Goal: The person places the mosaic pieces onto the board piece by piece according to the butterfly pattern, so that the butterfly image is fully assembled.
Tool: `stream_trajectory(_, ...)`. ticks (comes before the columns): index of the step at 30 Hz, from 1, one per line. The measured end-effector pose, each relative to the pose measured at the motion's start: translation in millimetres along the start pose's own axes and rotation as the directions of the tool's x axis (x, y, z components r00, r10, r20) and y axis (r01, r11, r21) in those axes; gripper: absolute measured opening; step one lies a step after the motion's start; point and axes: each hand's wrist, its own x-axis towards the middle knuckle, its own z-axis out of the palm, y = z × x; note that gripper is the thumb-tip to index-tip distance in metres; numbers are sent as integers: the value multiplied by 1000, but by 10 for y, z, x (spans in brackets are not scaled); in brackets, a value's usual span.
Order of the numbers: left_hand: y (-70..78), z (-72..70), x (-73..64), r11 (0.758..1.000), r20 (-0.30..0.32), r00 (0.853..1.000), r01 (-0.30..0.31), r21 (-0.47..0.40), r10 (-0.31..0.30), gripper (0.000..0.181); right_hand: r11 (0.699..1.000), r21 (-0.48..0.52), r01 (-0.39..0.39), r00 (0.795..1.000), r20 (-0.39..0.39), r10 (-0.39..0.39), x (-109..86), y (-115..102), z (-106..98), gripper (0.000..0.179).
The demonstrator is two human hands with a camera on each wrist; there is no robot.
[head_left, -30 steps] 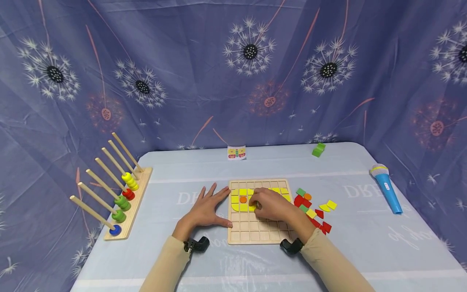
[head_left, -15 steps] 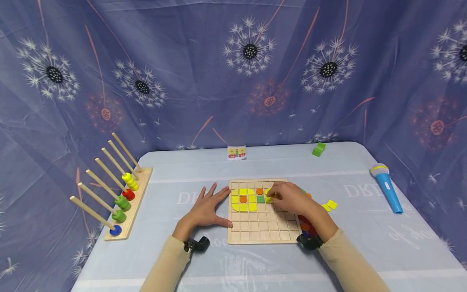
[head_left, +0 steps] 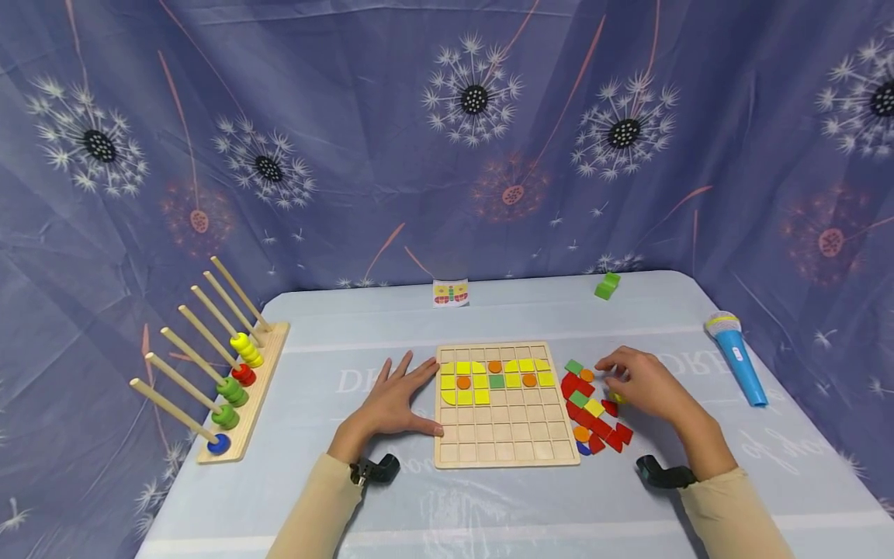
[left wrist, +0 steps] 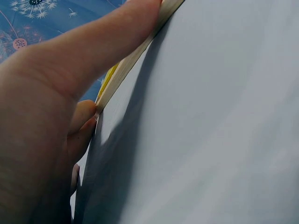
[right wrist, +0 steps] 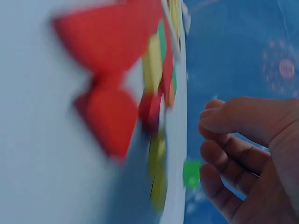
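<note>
A wooden grid board (head_left: 517, 432) lies in the middle of the table, its upper cells filled with yellow tiles (head_left: 481, 396), orange discs (head_left: 463, 383) and one green square tile (head_left: 497, 381). My left hand (head_left: 395, 401) spreads its fingers at the board's left side, thumb and fingertips touching the edge. Right of the loose tile pile (head_left: 596, 424), my right hand (head_left: 649, 386) hovers with bent fingers and nothing between them. It partly covers yellow tiles in the head view; the right wrist view shows these yellow tiles (right wrist: 158, 170) on the table beneath it.
A small butterfly pattern card (head_left: 450, 293) and a green block (head_left: 607, 286) lie toward the back. On the left stands a wooden bead rack (head_left: 247, 419) with upright pegs. A blue toy microphone (head_left: 742, 363) lies at the far right.
My right hand has moved from the board rightward, past the loose pile. An orange disc and yellow tiles now show in the board's upper right. The left hand stays in place.
</note>
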Motion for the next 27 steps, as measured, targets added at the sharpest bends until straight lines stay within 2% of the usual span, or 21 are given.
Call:
stream_trajectory(5,-3,-6,-3,1000,2,1000,1,12,-1,121,999,-23,-41,999,-22,40,-156,256,-70,31)
stream_trajectory(11,-11,-17,-14,1000,-10,1000,-3,-12,3,121,1000,-18,-25,999,-31,25,-203,406,-21,31)
stream_trajectory(15,-19,-12,-14,1000,-10,1000,-3,-12,2,121,1000,-13,-20,999,-27,20,-153,380,26,31)
stream_trajectory(22,-17,1,-9,1000,-15,1000,-9,-5,9,121,999,-15,-32,999,-12,32,36,213,123,33)
stream_trajectory(27,-8,14,-6,1000,-10,1000,-10,2,10,121,1000,-21,10,1000,-11,-10,177,84,182,29)
